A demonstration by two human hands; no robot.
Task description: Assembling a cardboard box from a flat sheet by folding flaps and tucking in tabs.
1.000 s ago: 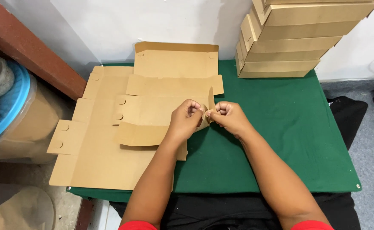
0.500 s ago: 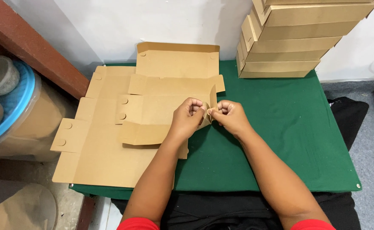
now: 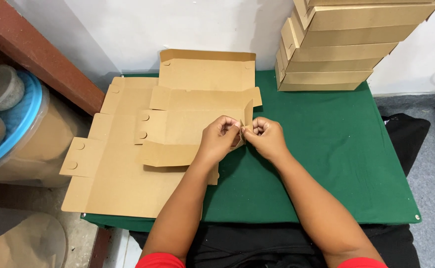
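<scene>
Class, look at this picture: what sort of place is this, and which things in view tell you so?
Probably a small packing or box-making workspace. Flat cardboard blanks lie on a green-covered table, a stack of folded boxes stands by the wall, and both hands, left hand and right hand, fold a flap.

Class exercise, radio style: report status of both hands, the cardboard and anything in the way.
Left hand and right hand both pinching small flap of flat cardboard box blank. Blank partly folded, atop flat stack. Nothing obstructing.

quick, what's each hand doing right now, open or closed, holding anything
Left hand: closed, pinching the small end flap of the flat brown cardboard box blank.
Right hand: closed, pinching the same flap from the other side.
</scene>
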